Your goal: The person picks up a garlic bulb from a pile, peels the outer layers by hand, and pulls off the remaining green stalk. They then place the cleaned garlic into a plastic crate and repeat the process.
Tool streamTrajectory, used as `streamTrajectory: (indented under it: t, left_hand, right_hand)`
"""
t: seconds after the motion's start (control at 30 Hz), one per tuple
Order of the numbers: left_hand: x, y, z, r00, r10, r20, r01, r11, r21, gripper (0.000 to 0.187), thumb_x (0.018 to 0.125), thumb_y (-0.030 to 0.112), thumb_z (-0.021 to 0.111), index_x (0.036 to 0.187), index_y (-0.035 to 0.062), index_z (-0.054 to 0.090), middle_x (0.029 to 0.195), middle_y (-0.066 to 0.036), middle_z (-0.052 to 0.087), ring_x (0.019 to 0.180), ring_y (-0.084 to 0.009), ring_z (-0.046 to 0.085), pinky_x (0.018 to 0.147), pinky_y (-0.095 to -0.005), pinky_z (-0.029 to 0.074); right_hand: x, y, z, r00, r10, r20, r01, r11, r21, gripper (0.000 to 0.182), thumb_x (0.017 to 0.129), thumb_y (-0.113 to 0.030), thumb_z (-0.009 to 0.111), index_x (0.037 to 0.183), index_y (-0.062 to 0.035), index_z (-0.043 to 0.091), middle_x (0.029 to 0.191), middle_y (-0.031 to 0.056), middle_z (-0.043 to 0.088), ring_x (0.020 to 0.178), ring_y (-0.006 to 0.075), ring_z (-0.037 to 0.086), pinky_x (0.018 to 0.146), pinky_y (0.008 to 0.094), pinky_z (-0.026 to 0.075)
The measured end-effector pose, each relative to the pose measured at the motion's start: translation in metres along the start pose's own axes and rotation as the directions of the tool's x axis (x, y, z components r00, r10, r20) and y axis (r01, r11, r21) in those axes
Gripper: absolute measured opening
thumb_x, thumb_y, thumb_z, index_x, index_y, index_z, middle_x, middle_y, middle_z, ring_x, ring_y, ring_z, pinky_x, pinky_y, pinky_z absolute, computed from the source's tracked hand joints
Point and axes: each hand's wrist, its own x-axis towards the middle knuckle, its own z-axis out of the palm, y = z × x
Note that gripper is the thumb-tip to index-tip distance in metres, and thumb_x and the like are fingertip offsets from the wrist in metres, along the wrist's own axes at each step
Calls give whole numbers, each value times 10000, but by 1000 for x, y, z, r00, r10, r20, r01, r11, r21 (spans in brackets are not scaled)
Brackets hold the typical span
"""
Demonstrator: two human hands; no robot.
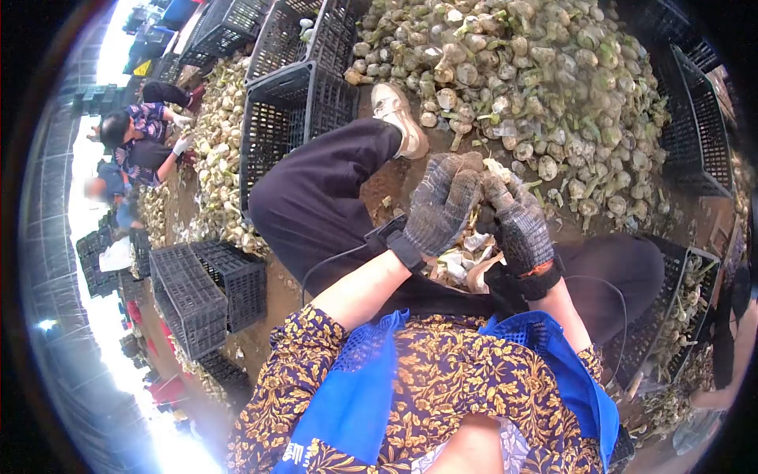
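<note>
Both my hands wear dirty grey knitted gloves and meet above my lap. My left hand (444,204) has its fingers bent together; whatever lies between them is hidden. My right hand (517,221) is closed around a pale garlic bulb (497,170), which shows at its fingertips. Dry peelings (471,257) lie in my lap below the hands. Just beyond the hands spreads a large heap of garlic bulbs (545,87) with short green stems.
Black crates stand left of my knee (276,118), at the lower left (189,296) and at the right (699,118). A crate of stems (687,308) is at my right. Another person (142,142) sits beside a second garlic pile (221,150). An arm shows at the right edge.
</note>
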Motion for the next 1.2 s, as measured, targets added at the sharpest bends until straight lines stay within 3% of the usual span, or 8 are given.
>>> streamTrajectory:
  t: [0.17,0.47,0.6,0.83,0.9,0.97,1.1,1.2]
  left_hand:
    - [0,4,6,999,16,-41,-15,1000,23,243,913,194,474,1048,6,546,963,-118,551,910,-196,531,810,-307,421]
    - [0,-4,16,977,-212,-12,207,965,-164,286,941,253,419,1056,24,547,999,-97,564,920,-161,533,822,-283,421]
    - [17,21,5,504,-753,423,758,151,-635,316,902,311,497,1129,90,492,1034,-38,526,851,-107,541,734,-252,476]
    - [-8,-16,20,987,-144,72,148,987,-69,607,838,221,627,1285,29,265,1077,-86,475,986,-130,463,872,-264,410]
    - [-4,-8,14,950,-304,72,310,883,-352,530,838,239,627,1240,26,355,1045,-80,499,992,-121,464,868,-265,411]
    - [2,-8,11,607,-658,445,693,165,-702,479,858,301,583,1215,27,417,1116,-91,524,974,-163,537,836,-291,464]
    - [0,6,11,826,-495,269,563,756,-335,477,862,410,537,1158,39,488,1079,-80,560,951,-175,560,818,-285,480]
    - [3,4,3,690,-605,398,692,389,-608,439,859,358,562,1164,51,489,1087,-81,558,951,-172,560,790,-295,497]
  right_hand:
    - [-5,4,-3,869,-490,69,490,835,-250,294,900,-208,508,1143,-47,542,783,-8,557,608,51,499,530,201,418]
    - [-3,7,-6,964,-266,-21,261,956,-136,228,873,-149,520,1031,5,579,812,54,614,687,103,542,618,255,450]
    - [1,13,-10,881,-471,-46,410,809,-421,244,850,-146,527,1022,20,577,803,91,621,694,154,566,634,285,458]
    - [13,22,-28,917,-371,-145,332,912,-240,274,849,-153,505,1031,40,573,823,116,626,748,184,589,684,295,466]
    - [3,2,-27,995,-94,22,90,986,141,298,859,-152,498,1075,46,553,898,109,623,817,171,580,743,285,460]
    - [9,12,-26,988,-155,-10,155,977,145,298,862,-156,510,1086,37,550,955,93,607,849,159,570,767,271,455]
    - [28,42,-40,928,-371,-32,363,920,-149,283,881,-147,472,1096,27,533,977,90,593,851,151,579,735,270,481]
    - [23,32,-43,953,-280,112,273,959,77,321,883,-151,477,1157,15,499,992,81,590,847,136,586,717,260,503]
